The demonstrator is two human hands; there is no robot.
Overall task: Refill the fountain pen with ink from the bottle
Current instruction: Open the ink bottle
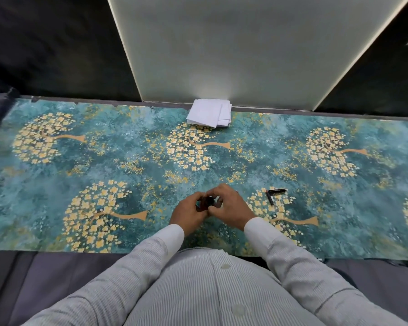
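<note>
A small dark ink bottle [207,201] sits between my two hands at the near middle of the table, mostly hidden by my fingers. My left hand [190,212] wraps around its left side. My right hand [229,205] curls over its top and right side. To the right lie two black pen parts: a shorter piece [277,191] pointing right and a slim piece [269,198] angled toward me, their ends close together. Whether the bottle's cap is on cannot be seen.
The table carries a teal cloth with golden flower trees [104,161]. A stack of folded white paper [210,112] rests at the far edge against a pale panel [245,48]. Dark walls flank the panel.
</note>
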